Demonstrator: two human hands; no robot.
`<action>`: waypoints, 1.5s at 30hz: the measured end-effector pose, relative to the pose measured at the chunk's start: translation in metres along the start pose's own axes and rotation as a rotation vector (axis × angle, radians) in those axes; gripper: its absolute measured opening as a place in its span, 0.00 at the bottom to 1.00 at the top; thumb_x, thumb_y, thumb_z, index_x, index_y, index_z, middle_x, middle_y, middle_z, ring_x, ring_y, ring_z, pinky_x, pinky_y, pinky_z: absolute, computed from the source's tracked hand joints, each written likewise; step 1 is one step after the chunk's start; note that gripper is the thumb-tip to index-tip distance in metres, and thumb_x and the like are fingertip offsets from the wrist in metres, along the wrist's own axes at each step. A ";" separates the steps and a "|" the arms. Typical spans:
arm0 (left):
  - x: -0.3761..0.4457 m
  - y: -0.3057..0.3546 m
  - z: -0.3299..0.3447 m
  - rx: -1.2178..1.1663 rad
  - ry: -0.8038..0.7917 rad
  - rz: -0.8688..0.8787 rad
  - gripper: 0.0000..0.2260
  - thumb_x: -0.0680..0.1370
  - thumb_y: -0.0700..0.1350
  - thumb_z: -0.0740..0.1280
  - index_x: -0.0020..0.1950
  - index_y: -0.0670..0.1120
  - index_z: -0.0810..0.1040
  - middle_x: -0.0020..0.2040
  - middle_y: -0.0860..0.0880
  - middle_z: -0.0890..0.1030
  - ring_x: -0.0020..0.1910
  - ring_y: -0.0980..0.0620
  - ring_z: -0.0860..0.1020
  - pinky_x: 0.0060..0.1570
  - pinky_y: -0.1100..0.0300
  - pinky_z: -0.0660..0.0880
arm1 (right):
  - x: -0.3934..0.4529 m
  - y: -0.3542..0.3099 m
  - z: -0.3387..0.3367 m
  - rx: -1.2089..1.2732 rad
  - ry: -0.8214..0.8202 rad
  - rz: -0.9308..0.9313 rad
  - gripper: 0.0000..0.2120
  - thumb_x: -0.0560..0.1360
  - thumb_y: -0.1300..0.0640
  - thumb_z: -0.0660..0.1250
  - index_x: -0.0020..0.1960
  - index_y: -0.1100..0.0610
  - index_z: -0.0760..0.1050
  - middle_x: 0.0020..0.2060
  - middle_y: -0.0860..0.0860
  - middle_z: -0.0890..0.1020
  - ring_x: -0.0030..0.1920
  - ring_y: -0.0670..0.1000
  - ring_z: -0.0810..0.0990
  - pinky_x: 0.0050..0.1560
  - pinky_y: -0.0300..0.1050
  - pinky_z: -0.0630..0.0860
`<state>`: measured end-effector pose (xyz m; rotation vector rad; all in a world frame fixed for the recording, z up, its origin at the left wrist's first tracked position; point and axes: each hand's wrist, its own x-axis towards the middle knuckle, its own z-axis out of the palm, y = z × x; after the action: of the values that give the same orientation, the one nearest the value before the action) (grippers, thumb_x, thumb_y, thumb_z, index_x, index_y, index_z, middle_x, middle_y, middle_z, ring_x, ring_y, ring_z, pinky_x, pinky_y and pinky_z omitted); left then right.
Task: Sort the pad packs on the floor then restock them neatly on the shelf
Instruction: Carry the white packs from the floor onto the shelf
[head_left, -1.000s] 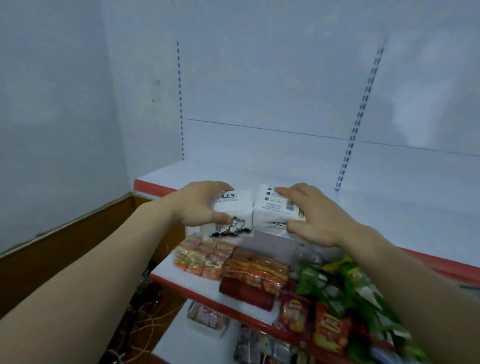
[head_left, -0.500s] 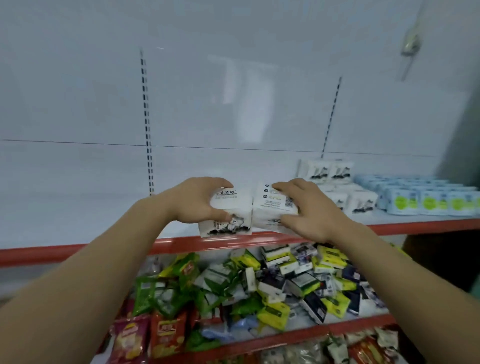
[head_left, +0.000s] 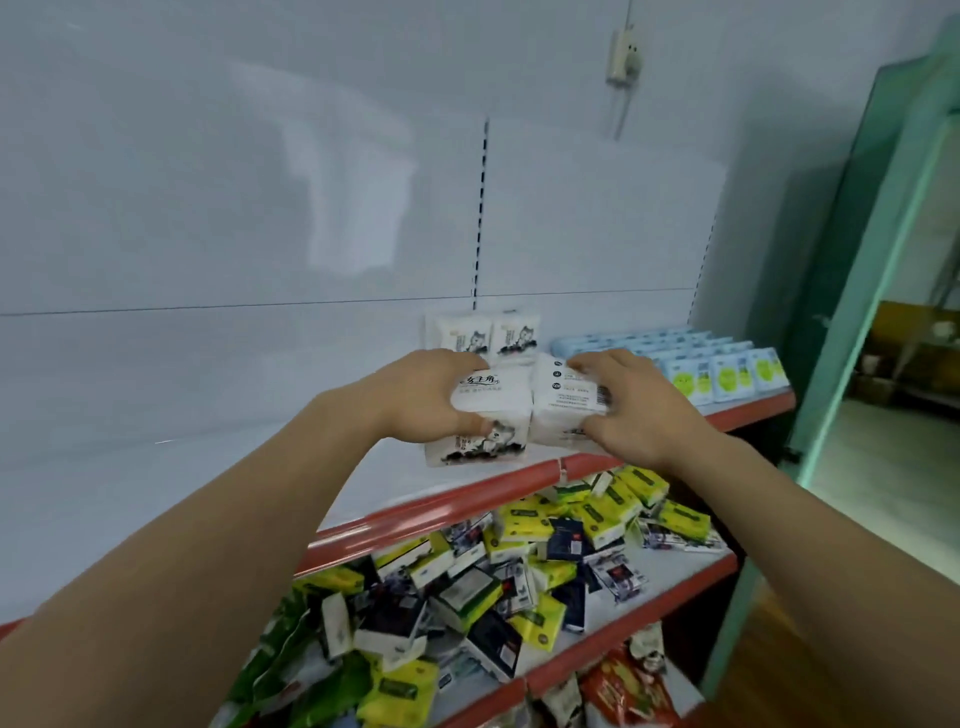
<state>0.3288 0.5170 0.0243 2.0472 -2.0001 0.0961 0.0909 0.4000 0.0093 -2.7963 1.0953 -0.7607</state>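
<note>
My left hand (head_left: 421, 400) grips a white pad pack with a cat print (head_left: 485, 423), its fingers over the top and the thumb at the front. My right hand (head_left: 636, 410) grips a second white pack (head_left: 563, 400), whose barcode side faces up, pressed against the first. Both packs hover just above the front of the white shelf with a red lip (head_left: 457, 493). Two white cat-print packs (head_left: 485, 335) stand upright at the back of that shelf. Rows of light blue packs with green circles (head_left: 727, 364) fill its right end.
The shelf below (head_left: 691, 571) holds a jumble of yellow, green, dark and white small packs. Red snack bags lie on a lower level at the bottom right. A green door frame (head_left: 852, 291) stands to the right. The shelf's left stretch is bare white.
The view has swung right along the shelf, and both hands have carried the two packs rightward, closer to the standing white packs and the blue rows. The grips are unchanged.
</note>
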 end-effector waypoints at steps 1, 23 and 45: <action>0.015 -0.004 0.001 0.004 0.003 -0.002 0.37 0.76 0.61 0.70 0.80 0.49 0.60 0.79 0.50 0.64 0.76 0.48 0.63 0.72 0.58 0.60 | 0.011 0.008 0.001 0.001 0.010 0.008 0.35 0.71 0.56 0.70 0.76 0.49 0.65 0.70 0.52 0.70 0.69 0.57 0.65 0.67 0.51 0.67; 0.198 -0.077 0.040 0.208 0.060 -0.256 0.24 0.81 0.58 0.62 0.75 0.52 0.67 0.72 0.50 0.68 0.72 0.47 0.60 0.66 0.48 0.68 | 0.239 0.110 0.082 0.105 -0.163 -0.156 0.33 0.73 0.58 0.68 0.76 0.47 0.64 0.69 0.50 0.68 0.68 0.54 0.64 0.67 0.48 0.65; 0.244 -0.014 0.078 0.512 0.177 -0.151 0.21 0.81 0.58 0.61 0.72 0.51 0.71 0.69 0.51 0.74 0.73 0.47 0.64 0.74 0.52 0.54 | 0.260 0.181 0.116 0.454 -0.220 -0.307 0.28 0.78 0.45 0.69 0.75 0.48 0.65 0.64 0.47 0.75 0.63 0.50 0.74 0.61 0.44 0.69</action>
<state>0.3415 0.2612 0.0059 2.3740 -1.8375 0.8025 0.1946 0.0800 -0.0198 -2.5904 0.3984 -0.6060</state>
